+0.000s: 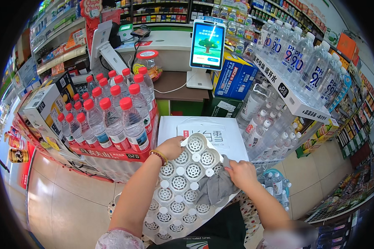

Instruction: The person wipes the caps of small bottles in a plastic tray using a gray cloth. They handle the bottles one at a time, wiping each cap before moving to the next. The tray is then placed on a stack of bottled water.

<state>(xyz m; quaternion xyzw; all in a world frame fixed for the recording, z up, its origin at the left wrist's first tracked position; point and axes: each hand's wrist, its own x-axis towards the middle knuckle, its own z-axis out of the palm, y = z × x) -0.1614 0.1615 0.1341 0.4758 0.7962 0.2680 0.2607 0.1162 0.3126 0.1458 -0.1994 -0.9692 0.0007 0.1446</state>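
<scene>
A white plastic tray with round slotted cups (pixel 177 182) lies tilted before me, its far end over a white cardboard carton (pixel 171 124). My left hand (pixel 171 147) grips the tray's upper left edge, the fingertips partly hidden. On the tray's right side my right hand (pixel 241 174) holds a grey cloth (pixel 216 188), which drapes over several cups; a corner of it sticks up above my fingers. The carton bears large printed writing. Left of the carton stand rows of red-capped water bottles (pixel 132 124) in a red display.
A display screen (pixel 207 45) stands on the counter beyond the carton. At the right, a slanted white shelf (pixel 294 96) holds clear water bottles, with more bottles below. A blue basket of bottles (pixel 275 186) sits on the floor near my right forearm. A candy jar (pixel 148 63) stands behind the red-capped bottles.
</scene>
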